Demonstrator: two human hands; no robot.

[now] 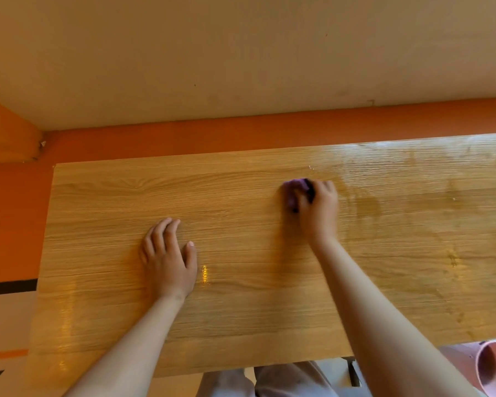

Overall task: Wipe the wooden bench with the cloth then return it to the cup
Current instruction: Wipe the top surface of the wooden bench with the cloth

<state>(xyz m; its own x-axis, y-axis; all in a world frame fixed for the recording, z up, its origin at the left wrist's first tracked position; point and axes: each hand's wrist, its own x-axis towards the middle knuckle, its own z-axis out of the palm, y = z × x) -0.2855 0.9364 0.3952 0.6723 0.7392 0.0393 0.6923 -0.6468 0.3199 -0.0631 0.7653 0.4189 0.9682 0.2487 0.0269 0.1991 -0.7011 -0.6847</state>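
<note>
Under the right hand (318,209), grips cloth (294,191) in curled fingers (324,187) mid-wipe on bench (241,325), rests flat, empty left hand (169,260); next probably needs strokes toward it.

The wooden bench (241,196) runs out past the picture's right edge, so its right end is unseen. On the bench's far half, the cloth (294,186) is blurred and mostly covered by the right hand (318,207) gripping it; only its left part shows, its shape unclear. Below the bench's near edge, at the right, the pink cup (493,365) is cut off by the picture's edge and partly hidden behind the right forearm. Pale trousers (284,379) under that near edge are cut off at the bottom
</note>
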